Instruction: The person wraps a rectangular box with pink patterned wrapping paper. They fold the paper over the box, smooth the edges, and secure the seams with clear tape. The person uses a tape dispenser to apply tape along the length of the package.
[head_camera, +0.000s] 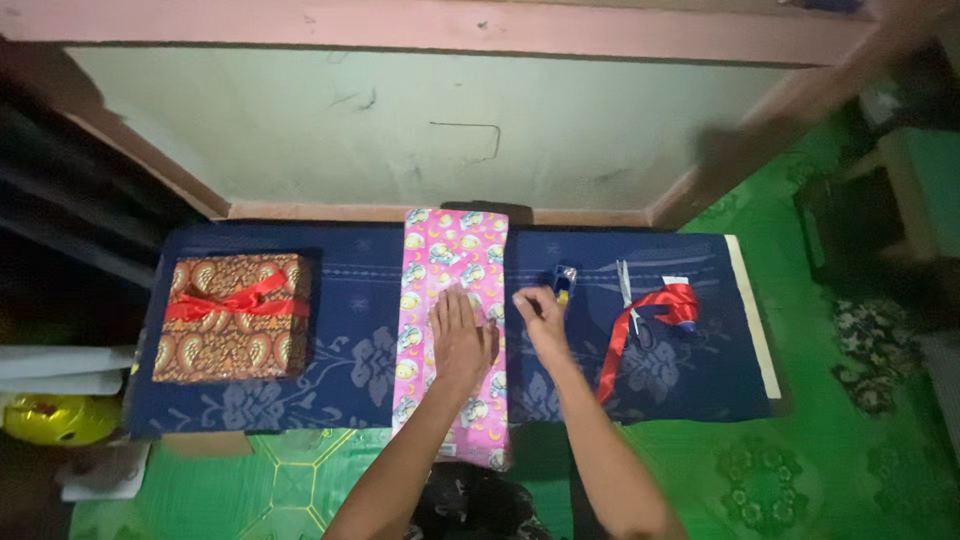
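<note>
A long strip of pink gift wrap with cartoon prints (455, 250) lies across a dark blue patterned cloth (350, 300). My left hand (460, 335) presses flat on the middle of the paper, fingers together and pointing away. My right hand (541, 316) rests at the paper's right edge with its fingers curled; whether it pinches anything I cannot tell. A small blue and yellow cutter (566, 281) lies just beyond that hand. Scissors (630, 300) and a roll of red ribbon (676, 303) with a loose tail lie further right.
A wrapped box in brown paisley paper with a red ribbon bow (233, 316) sits at the cloth's left end. A pale wall panel (420, 130) rises behind. Green patterned floor (800, 470) surrounds the cloth, with a yellow object (60, 418) at far left.
</note>
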